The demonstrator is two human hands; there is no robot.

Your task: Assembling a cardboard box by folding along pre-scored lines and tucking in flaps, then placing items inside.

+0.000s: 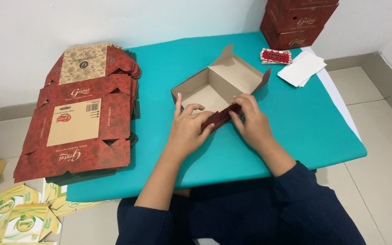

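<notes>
Both hands, left hand [188,123] and right hand [250,119], pinch the near red flap [220,117] of the open box [218,84] against the worktop [296,118], steadying the fold.

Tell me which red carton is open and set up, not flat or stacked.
The box under both hands, mid-table: brown inside showing. The flat cartons lie left; closed boxes stack far right.

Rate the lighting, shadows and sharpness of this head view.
Head view: soft, even light; a faint shadow under the half-folded box on the teal table; left hand and right hand sharp, no motion blur; no glare; mild wide-angle bending at the edges.
</notes>
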